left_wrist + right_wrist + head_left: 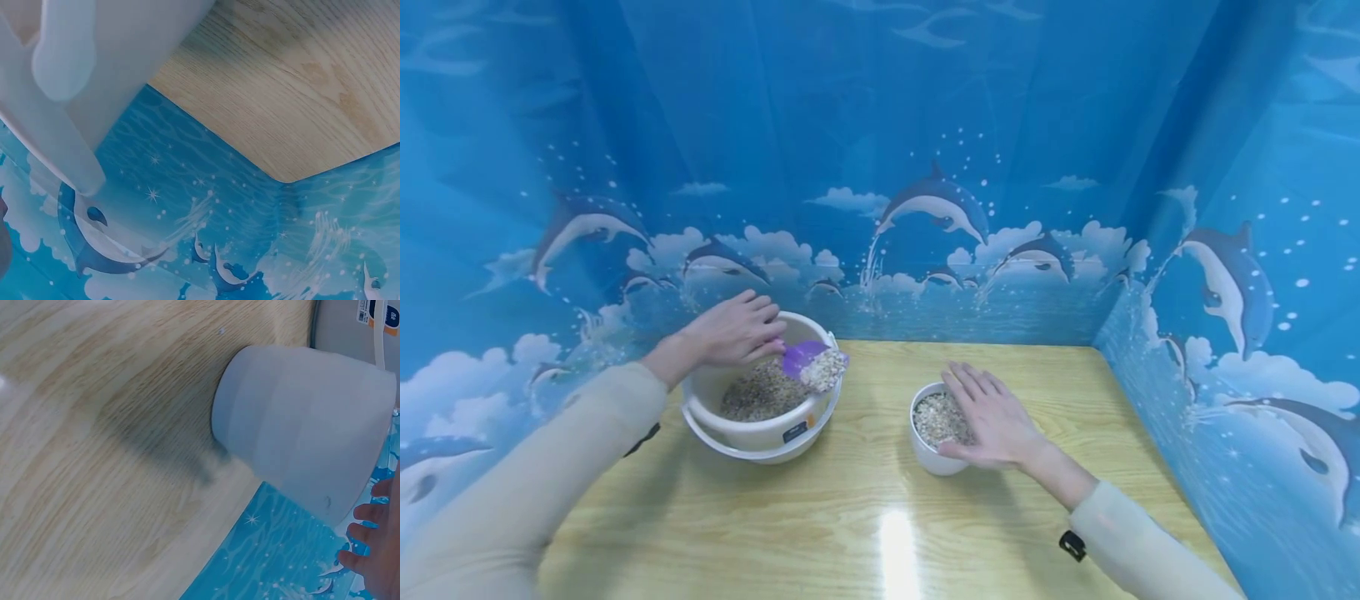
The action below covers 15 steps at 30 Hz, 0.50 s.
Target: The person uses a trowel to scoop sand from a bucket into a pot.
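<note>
A person's left hand [733, 332] holds a purple scoop [805, 357] heaped with grain over the white bucket [760, 433], while the right hand [992, 417], fingers flat, rests on the nearby cup [928, 454] on the table [880, 517].

Scoop [811, 360] handle hidden under left hand [733, 331].

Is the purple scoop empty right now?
No: in the head view the purple scoop, held by the left hand over the bucket, is heaped with grain.
</note>
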Motion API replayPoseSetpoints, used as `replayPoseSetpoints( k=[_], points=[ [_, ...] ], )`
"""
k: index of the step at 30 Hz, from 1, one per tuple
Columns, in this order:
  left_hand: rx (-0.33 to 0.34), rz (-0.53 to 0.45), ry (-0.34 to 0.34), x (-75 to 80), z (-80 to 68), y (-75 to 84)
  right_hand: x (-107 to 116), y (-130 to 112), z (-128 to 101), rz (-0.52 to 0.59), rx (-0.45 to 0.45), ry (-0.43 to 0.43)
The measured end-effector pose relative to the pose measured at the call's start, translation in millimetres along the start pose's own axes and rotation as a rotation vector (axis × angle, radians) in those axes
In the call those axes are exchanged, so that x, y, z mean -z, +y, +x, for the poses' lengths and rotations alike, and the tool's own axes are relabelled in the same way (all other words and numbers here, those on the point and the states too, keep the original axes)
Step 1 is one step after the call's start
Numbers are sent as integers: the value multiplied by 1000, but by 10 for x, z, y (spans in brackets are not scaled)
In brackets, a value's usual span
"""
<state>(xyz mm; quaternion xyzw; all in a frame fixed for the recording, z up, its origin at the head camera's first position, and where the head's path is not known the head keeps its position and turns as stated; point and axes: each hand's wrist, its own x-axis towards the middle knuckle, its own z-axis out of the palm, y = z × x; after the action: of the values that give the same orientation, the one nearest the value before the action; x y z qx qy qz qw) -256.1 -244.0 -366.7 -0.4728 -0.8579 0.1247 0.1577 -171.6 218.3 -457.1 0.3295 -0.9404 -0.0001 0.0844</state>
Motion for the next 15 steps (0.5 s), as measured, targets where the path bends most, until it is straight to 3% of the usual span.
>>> replayPoseSetpoints(
  k=[15],
  points=[
    [-34,-18,1,-14,274,169,-100,129,-162,6,23,67]
  ],
)
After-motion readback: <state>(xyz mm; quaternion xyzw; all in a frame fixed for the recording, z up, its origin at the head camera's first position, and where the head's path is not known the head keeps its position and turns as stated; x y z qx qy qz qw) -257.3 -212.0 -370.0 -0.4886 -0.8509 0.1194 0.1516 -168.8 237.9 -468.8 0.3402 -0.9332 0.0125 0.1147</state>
